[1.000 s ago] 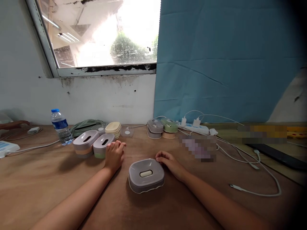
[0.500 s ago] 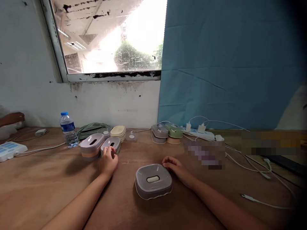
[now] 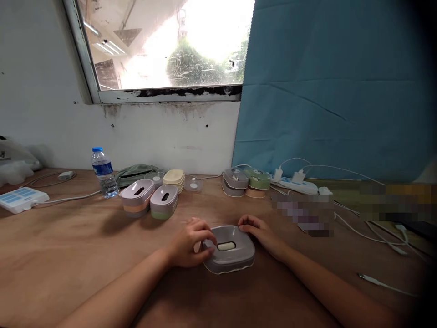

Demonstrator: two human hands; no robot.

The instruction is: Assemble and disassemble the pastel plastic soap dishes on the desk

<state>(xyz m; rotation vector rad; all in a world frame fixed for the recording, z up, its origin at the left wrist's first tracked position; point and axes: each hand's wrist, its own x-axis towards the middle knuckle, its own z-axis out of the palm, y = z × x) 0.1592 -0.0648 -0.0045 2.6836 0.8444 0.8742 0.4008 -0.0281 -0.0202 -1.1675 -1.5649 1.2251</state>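
A grey rounded plastic piece (image 3: 235, 259), box-like, lies on the wooden table in front of me. Its top has an oval slot with a cream insert (image 3: 226, 246), and an uneven pale line runs along its lower edge. My left hand (image 3: 191, 241) is at its left side, thumb and fingers apart, fingertips over the rim; firm contact is hard to judge. At the far right corner, my right hand (image 3: 261, 232) has its bent fingers together and holds the edge. Two stacks, a pinkish-grey-topped one with an orange band (image 3: 136, 200) and one with a green base (image 3: 164, 202), stand farther left.
Behind the stacks are a water bottle (image 3: 104, 175), a green pouch (image 3: 136, 173), cream pieces (image 3: 174, 178) and a clear round piece (image 3: 193, 184). Grey boxes (image 3: 235, 182) and a green one (image 3: 257, 180) stand at the back. Power strips (image 3: 297, 186) and cables (image 3: 385, 284) lie right.
My left hand has left the green-based stack and come right, toward me, to the grey piece. My right hand stays at its corner. The view has shifted slightly.
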